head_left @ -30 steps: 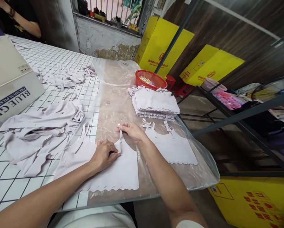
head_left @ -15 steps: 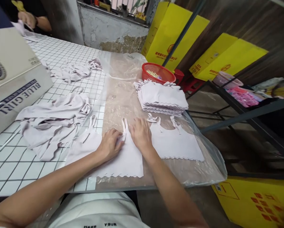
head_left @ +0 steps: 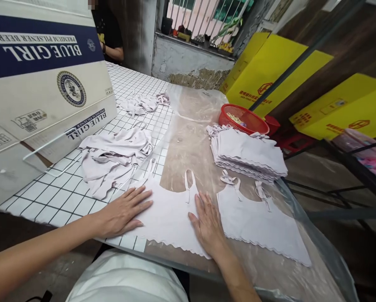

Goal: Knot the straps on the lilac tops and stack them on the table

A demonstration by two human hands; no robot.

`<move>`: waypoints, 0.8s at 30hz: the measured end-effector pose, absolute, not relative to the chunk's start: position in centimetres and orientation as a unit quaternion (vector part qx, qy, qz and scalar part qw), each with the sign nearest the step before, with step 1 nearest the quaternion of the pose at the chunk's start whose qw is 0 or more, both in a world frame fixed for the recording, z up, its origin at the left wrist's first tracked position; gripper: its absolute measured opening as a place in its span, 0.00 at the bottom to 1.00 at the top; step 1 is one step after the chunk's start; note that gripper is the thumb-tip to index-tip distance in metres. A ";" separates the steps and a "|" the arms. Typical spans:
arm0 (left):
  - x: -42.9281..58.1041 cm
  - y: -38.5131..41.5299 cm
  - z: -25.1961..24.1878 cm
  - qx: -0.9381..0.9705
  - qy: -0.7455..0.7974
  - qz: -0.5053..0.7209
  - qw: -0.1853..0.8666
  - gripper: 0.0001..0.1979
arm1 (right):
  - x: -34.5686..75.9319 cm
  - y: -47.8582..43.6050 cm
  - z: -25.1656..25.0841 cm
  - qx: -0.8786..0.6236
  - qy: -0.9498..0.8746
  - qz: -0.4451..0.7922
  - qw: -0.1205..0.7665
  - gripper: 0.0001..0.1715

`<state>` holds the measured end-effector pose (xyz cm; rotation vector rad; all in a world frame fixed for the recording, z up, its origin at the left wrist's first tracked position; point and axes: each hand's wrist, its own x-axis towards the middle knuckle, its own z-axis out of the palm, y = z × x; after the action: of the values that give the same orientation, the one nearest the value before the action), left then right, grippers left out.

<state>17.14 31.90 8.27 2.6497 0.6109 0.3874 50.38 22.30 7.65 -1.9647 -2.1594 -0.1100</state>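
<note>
A pale lilac camisole (head_left: 169, 214) with a scalloped hem lies flat in front of me. My left hand (head_left: 125, 212) rests on its left side, fingers spread. On its right edge lies my right hand (head_left: 207, 222), palm down with fingers extended. One strap loop stands up between the hands. Just right of my right hand is another flat camisole (head_left: 260, 222) with its straps curled on top. Behind it sits a neat stack of the same garments (head_left: 249, 151). A loose heap of lilac pieces (head_left: 112, 157) lies beyond my left hand.
A large beer carton (head_left: 46, 96) stands at the left. A red basket (head_left: 254, 122) sits behind the stack, near yellow boxes (head_left: 276, 71). More lilac pieces (head_left: 140, 104) lie farther back. A person (head_left: 110, 35) is at the far left; a metal rack is at the right.
The view has turned left. My left hand has moved from the strap to the camisole's left side and spread out. My right hand has slid down its right edge.
</note>
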 end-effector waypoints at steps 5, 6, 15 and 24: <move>15.8 32.8 9.3 0.922 0.226 0.198 0.245 0.25 | 47.1 24.6 10.0 -0.630 -0.763 0.000 0.146 0.36; 15.8 33.2 9.6 0.901 0.251 0.229 0.269 0.22 | 46.7 25.0 10.3 -0.620 -0.768 0.012 0.156 0.35; 18.4 39.5 12.0 0.818 0.459 0.200 0.283 0.08 | 46.6 27.4 12.6 -0.647 -0.689 0.084 0.316 0.19; 19.5 40.1 12.6 0.785 0.497 0.159 0.333 0.08 | 41.3 31.7 15.0 -0.552 -0.713 0.308 0.302 0.13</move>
<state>19.49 40.07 12.57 2.0514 1.2993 0.4160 41.35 31.70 14.96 -1.4646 -1.8919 0.8155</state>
